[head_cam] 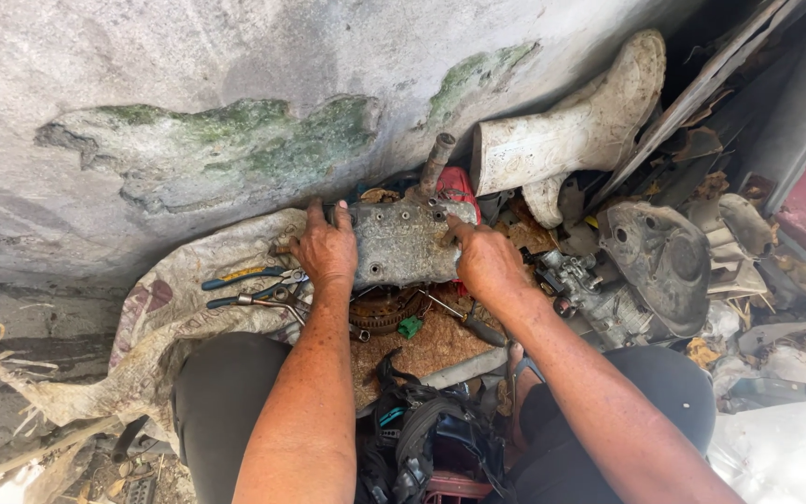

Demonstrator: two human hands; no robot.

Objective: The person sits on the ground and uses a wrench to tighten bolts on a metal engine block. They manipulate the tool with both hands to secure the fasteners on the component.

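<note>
A grey, dirty metal engine casing (403,245) stands against the concrete wall, with a rusty shaft (437,161) sticking up from its top. My left hand (326,250) grips the casing's left end. My right hand (485,259) grips its right end, fingers on the top edge. Just below the casing lies a round rusty flywheel-like part (382,310) and a small green piece (409,327).
Pliers with coloured handles (244,276) and wrenches (258,301) lie on a worn sack (174,308) at left. A white rubber boot (576,126) leans on the wall. A carburettor (576,280), a grey cover (664,261) and scrap lie at right. A bag (422,448) sits between my knees.
</note>
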